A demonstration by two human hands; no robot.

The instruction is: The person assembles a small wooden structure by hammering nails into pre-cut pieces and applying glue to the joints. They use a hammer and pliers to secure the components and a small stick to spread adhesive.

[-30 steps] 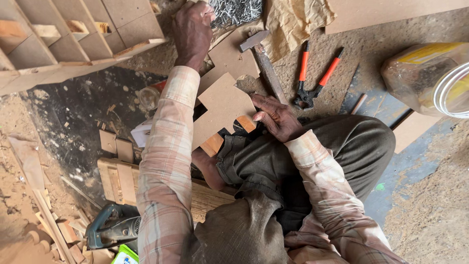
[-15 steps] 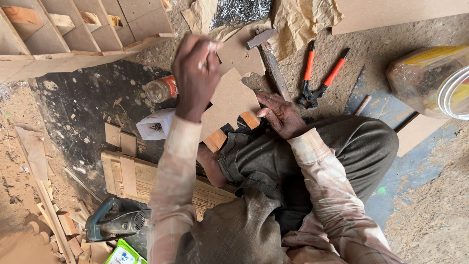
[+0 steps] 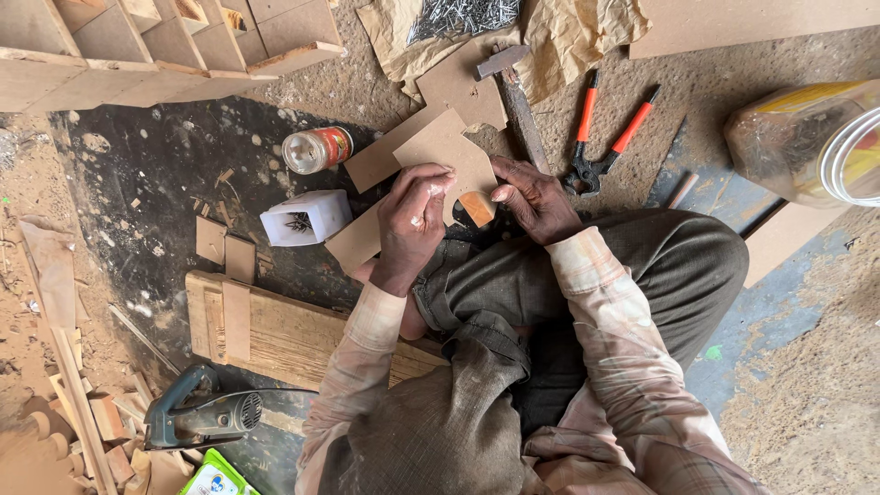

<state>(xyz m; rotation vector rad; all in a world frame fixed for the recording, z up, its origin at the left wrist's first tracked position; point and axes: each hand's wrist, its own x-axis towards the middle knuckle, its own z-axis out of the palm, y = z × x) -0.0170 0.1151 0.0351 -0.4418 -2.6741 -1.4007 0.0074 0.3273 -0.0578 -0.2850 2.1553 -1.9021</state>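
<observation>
- The left hand point(image 3: 412, 220) is closed, with the fingers curled; it seems to pinch something small at its tips, but I cannot tell what.
- This hand rests on the near left edge of the board point(image 3: 440, 160), a flat cut piece of thin brown fibreboard that lies over the person's knee.
- The right hand point(image 3: 532, 197) presses its fingers on the right edge of the board, beside a small orange block point(image 3: 477, 208); it is partly open and grips nothing fully.
- The board's long axis runs from near left to far right, and both hands are touching it, one at each side.
- The hammer point(image 3: 513, 87) lies just beyond the board, nearer to the right hand.
- The pincers point(image 3: 605, 128) lie to the right of the hammer; a can point(image 3: 316, 149) and a white box point(image 3: 305, 218) are to the left.
</observation>
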